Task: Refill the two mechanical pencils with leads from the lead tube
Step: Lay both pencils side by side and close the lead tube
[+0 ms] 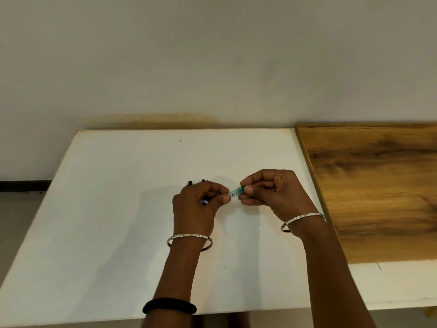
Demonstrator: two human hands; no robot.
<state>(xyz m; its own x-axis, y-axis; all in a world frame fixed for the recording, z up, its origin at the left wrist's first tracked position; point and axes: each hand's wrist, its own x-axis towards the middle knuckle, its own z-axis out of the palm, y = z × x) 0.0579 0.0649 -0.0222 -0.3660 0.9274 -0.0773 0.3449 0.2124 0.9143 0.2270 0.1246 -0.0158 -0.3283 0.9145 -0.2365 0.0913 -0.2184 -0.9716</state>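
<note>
Green lead tube [236, 192] pinched between left hand [196, 207] and right hand [272, 192]

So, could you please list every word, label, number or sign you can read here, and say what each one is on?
Nothing here can be quoted.
Lead tube, pinched between the left hand and right hand: it carries a white label with dark print, too small and blurred to read.
Pencils behind the left hand: no print can be made out.

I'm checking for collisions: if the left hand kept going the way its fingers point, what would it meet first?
The left hand points right along the green lead tube, so it would likely meet the right hand pinching the tube's other end.
</note>
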